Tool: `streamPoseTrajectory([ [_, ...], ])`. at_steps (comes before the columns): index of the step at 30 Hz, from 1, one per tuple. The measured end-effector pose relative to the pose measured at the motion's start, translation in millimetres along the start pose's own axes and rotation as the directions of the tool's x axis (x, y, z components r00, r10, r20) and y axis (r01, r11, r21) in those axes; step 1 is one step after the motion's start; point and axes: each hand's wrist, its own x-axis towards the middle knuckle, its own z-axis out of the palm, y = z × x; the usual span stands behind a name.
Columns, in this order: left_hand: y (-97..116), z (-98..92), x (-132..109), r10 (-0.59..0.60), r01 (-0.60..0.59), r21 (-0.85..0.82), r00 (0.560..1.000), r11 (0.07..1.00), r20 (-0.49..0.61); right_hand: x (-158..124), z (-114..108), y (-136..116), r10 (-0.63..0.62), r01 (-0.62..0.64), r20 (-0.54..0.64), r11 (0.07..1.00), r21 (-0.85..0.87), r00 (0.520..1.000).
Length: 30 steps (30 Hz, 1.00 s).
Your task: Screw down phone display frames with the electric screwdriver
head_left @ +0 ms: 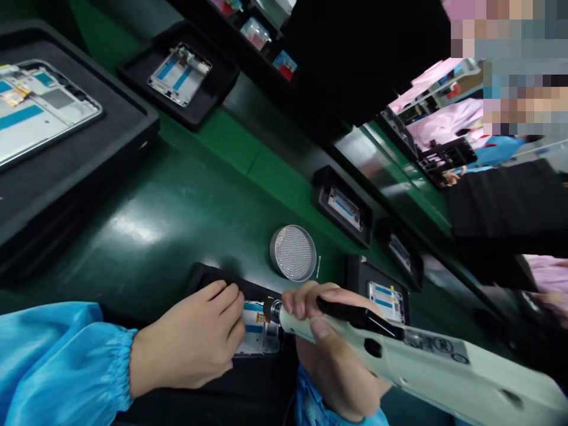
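My right hand (332,337) is wrapped round a pale green electric screwdriver (426,367), thumb and fingers near its black lever. The driver's dark tip points left, over the open phone frame (260,337), which shows blue strips and a small orange flex cable. That frame lies in a black tray (210,275). My left hand (195,337) is closed at the left end of the frame, its fingers curled and the fingertips partly hidden. Just beyond the tray stands a round metal dish (293,253) with a dotted, shiny surface.
More phone frames lie in black trays: one large tray (110,142) at left, one tray (222,97) at the back, and several at right, including this tray (322,183). A thin white stick (318,266) lies beside the dish. People in pink and blue clothing are at far right.
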Motion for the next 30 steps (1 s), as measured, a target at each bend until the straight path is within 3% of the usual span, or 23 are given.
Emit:
streamPoseTrajectory([
  [5, 1.2, -0.7, 0.4, 0.004, -0.004, -0.004, 1.0, 1.0, 0.013, -1.3, 0.8, 2.9, 0.016, -0.016, 0.047, 1.0, -0.004, 0.999],
  [30, 1.6, -4.3, 1.6, 0.008, -0.004, -0.052, 0.997, 0.999, 0.076, -2.6, 2.0, 8.7, 0.027, -0.026, 0.044, 0.999, -0.035, 0.999],
])
